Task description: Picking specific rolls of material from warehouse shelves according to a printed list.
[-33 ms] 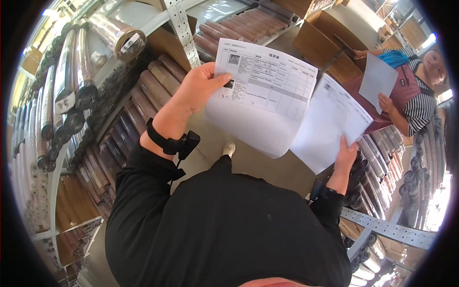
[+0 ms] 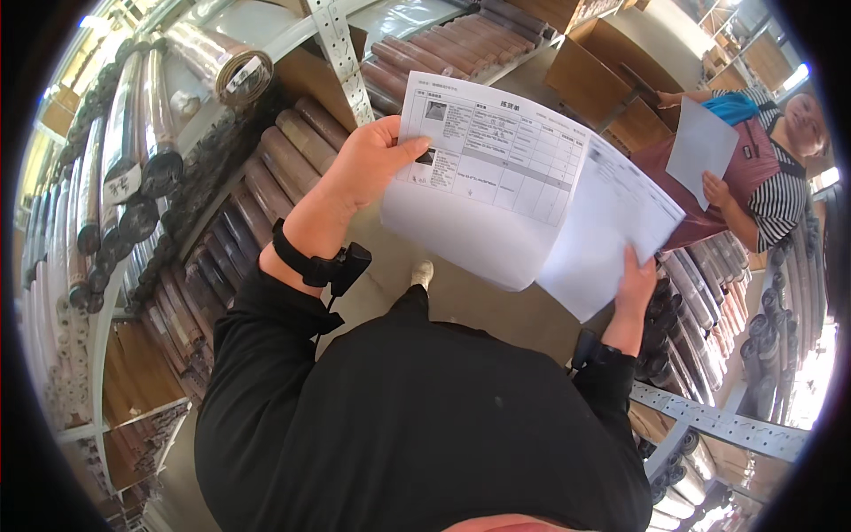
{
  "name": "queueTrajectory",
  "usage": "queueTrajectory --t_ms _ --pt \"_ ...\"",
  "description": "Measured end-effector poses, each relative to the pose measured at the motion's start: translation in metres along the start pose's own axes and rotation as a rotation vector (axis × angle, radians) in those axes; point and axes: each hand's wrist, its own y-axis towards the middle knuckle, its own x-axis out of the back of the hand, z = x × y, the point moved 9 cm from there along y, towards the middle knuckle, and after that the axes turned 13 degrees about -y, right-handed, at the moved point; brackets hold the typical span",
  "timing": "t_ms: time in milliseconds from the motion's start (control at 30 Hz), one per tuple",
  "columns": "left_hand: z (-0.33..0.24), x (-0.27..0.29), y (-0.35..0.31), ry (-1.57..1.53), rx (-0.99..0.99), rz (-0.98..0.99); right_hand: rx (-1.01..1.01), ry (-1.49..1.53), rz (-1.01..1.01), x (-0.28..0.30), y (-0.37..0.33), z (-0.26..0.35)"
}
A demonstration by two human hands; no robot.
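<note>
Looks like the reading-the-sheets step: left hand [image 2: 368,168] pinches the printed sheet [image 2: 492,164] by its edge, right hand [image 2: 634,288] grips the plain sheet [image 2: 612,230] just beside it, so next comes checking the rolls [image 2: 292,151] behind the printed sheet.

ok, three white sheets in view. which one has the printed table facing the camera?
The sheet pinched in the left hand. Its printed grid faces up, while the sheet in the right hand shows only faint print and the co-worker's sheet looks blank.

Metal shelving [image 2: 341,49] both sides, stacked rolls [image 2: 292,146], concrete floor [image 2: 461,297].
</note>
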Motion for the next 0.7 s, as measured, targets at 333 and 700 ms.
queueTrajectory --t_ms 333,700 --pt "0.002 0.017 -0.073 0.055 -0.038 -0.063 -0.093 0.704 0.552 -0.114 -0.113 0.102" --pt "0.006 0.132 -0.154 0.149 -0.166 -0.231 -0.034 0.842 0.816 -0.179 -0.244 0.190"
